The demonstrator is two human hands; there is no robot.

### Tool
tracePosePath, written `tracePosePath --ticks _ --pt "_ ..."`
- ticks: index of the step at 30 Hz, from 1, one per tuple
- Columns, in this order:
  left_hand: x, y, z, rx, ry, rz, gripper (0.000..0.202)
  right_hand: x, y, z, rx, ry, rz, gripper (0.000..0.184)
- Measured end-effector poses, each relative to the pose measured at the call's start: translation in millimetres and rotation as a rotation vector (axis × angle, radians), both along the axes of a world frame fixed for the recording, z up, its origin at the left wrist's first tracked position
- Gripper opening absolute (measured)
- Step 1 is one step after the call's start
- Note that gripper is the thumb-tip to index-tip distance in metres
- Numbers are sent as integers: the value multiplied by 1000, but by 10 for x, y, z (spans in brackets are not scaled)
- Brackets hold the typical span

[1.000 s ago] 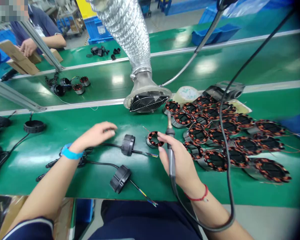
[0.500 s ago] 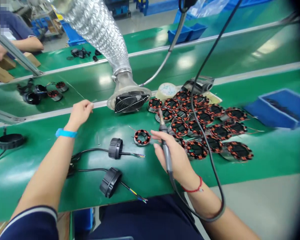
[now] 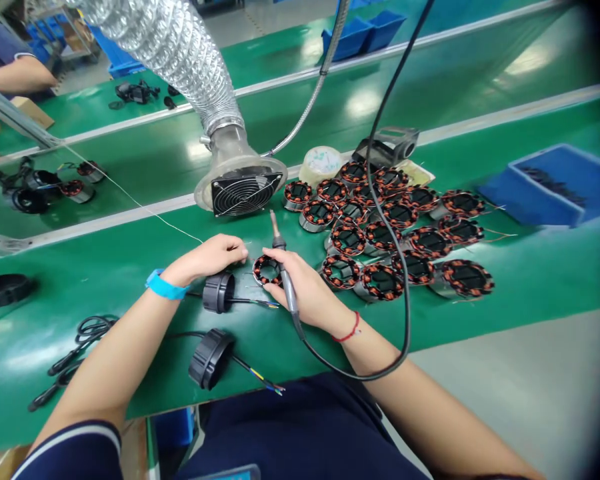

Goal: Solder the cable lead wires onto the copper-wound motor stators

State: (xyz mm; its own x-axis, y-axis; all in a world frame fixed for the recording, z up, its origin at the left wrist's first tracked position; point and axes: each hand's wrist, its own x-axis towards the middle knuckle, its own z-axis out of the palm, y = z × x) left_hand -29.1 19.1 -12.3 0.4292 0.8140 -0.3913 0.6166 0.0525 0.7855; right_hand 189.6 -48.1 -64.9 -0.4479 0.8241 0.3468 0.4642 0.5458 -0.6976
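My right hand (image 3: 307,293) holds a soldering iron (image 3: 285,280) in its palm, tip pointing away from me. The thumb and forefinger of that hand reach around a small stator (image 3: 267,271) with copper windings, at its right side. Just left of the stator is my left hand (image 3: 215,257), its fingers pinched together on a thin solder wire (image 3: 155,215) that runs back to the upper left. Below my left hand lies a black round cap (image 3: 218,292) with a cable through it. Nearer to me is a second black cap (image 3: 211,358), its coloured wire ends bare.
A fume extractor (image 3: 245,193) on a foil duct hangs behind the stator. Several stators (image 3: 383,283) stand grouped at the right, beside a blue bin (image 3: 560,187). The iron's black cord (image 3: 403,267) loops across them. Coiled cables (image 3: 87,333) lie at the left.
My left hand has come right and nearer, drawing the wire along, to beside the stator. My right hand has closed in on the stator, still holding the iron. The camera view has shifted slightly.
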Motion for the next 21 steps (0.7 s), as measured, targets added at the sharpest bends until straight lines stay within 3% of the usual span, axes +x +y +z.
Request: tracePosePath --ticks 4,9,12,15,19,21 --pt "-91 -56 24 -220 -101 -24 30 22 -5 -18 33 28 36 56" --pt "16 -181 -69 -405 -271 153 36 4 27 -34 102 -40 59 51" --pt "114 -254 -54 -363 -280 223 40 -5 34 -41 115 -92 19 52" --pt "89 -325 41 -174 -211 257 39 -4 25 -46 78 -103 -11 52" --pt "-39 -383 130 -181 -89 72 36 -3 11 -55 66 -86 -12 53" --pt "-63 -393 112 -210 -82 51 32 -9 9 -61 63 -71 -15 52"
